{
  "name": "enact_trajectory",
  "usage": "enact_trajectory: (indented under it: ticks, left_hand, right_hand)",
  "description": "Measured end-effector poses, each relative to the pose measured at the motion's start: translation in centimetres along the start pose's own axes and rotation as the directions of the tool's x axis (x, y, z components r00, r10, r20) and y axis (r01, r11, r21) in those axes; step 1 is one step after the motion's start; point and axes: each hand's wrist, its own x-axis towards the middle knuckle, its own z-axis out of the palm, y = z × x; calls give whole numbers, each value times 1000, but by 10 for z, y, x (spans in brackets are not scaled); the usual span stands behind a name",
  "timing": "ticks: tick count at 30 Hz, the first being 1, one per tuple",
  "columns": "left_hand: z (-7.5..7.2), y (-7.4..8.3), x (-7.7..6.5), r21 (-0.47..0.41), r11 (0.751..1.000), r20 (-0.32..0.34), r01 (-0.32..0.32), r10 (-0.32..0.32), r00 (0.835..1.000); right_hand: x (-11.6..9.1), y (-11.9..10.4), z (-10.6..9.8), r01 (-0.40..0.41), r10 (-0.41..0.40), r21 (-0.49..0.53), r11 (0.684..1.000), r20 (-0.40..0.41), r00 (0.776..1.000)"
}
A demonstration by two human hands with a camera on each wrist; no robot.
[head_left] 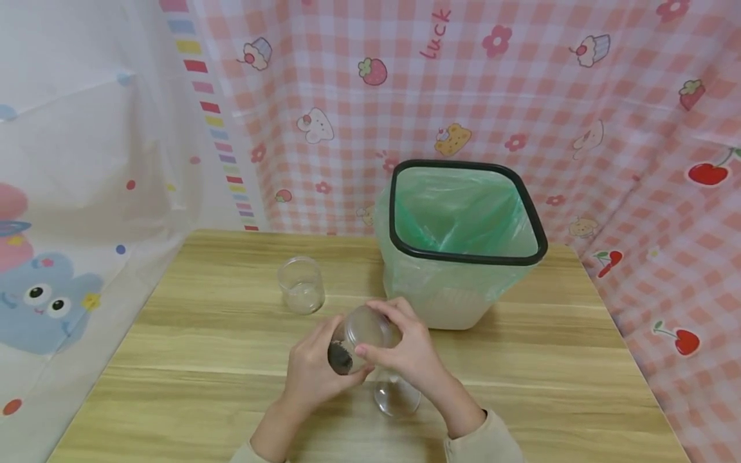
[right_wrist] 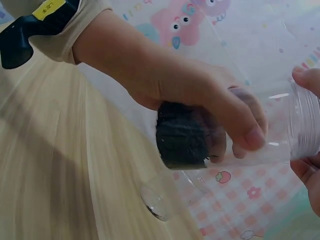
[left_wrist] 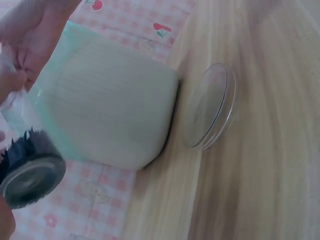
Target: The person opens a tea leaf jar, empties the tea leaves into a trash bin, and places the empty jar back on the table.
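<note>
My left hand [head_left: 312,366] grips the body of a clear jar [right_wrist: 275,122], held tilted above the table. Dark material with a ragged edge [right_wrist: 180,135] fills its bottom end; what it is, I cannot tell. The fingers and thumb of my right hand [head_left: 411,347] hold the jar's ringed clear end. Whether a separate lid sits there is unclear. Below the right hand, a shallow round clear dish [left_wrist: 207,107] lies on the table, partly covered by that hand in the head view. Farther back on the left stands a clear cup [head_left: 301,286].
A bin [head_left: 457,302] with a black rim and a green liner bag stands on the wood-grain table [head_left: 220,334], behind the right hand. A pink checked cloth [head_left: 347,161] hangs behind and on the right. A white printed sheet [head_left: 87,161] covers the left side.
</note>
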Motion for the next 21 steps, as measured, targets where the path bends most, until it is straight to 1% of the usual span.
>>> enact_trajectory:
  ticks: [2,4,6,8,9,11,13,14,16,19,20,21]
  left_hand:
    - [-1,0,-1,-52,998,45,28,-26,999]
    - [-4,1,-2,-101,993,107,64,-54,993]
    - [-9,1,-1,-176,976,196,125,-90,976]
    - [-14,1,0,-264,945,293,192,-111,950]
    - [-16,1,0,-315,921,345,229,-114,932]
    - [-21,-1,1,-406,862,439,305,-108,892]
    - [-24,-4,2,-484,803,511,348,-64,857]
    - [-25,-6,3,-531,767,537,360,-23,843]
    - [-25,-11,3,-616,688,575,382,62,815]
    - [-25,-15,2,-712,569,598,412,184,780]
    - [-25,-16,2,-731,534,602,426,209,771]
    - [-25,-16,2,-741,509,604,437,223,765]
  right_hand:
    - [-1,1,-2,37,-37,-12,999,27,999]
    - [-1,1,-5,72,-70,-27,997,56,996]
    - [-1,0,-7,88,-84,-39,995,87,993]
    - [0,-1,-9,102,-97,-32,994,124,988]
    - [0,-1,-10,109,-105,-22,994,144,984]
    - [1,-2,-13,126,-125,8,992,181,975]
    - [1,-2,-14,165,-171,46,985,218,961]
    - [1,-2,-15,187,-201,80,979,238,950]
    - [1,-2,-16,232,-267,153,961,278,923]
    - [2,-2,-18,276,-356,261,925,339,871]
    - [2,-3,-18,285,-376,284,915,354,856]
    - [2,-3,-18,294,-390,292,910,364,846]
